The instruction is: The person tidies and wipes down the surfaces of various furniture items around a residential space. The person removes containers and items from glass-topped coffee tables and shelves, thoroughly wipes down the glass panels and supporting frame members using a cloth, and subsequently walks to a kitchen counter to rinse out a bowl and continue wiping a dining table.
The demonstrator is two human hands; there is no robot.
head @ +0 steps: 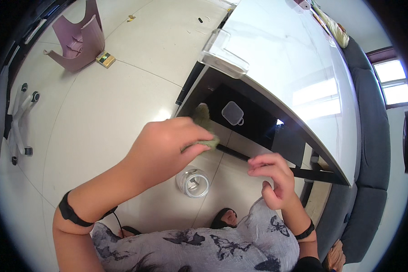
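Observation:
My left hand (166,146) pinches a fuzzy green cloth (202,117) between thumb and fingers, in front of the table's open side. One end of the cloth sticks up beyond my knuckles. To its right, my right hand (277,178) is raised with curled, parted fingers and nothing in them. Below and between the hands, a clear glass jar (192,183) stands on the tiled floor, its round mouth facing up. On the dark shelf under the tabletop lies a small translucent case or lid (233,113) with a loop at one corner.
The glossy white table (275,51) has a clear plastic piece (224,56) at its near corner. A grey sofa (370,136) runs along the right. At left are a pink plastic stool (76,40), a small box (105,59) and a wheeled chair base (20,119).

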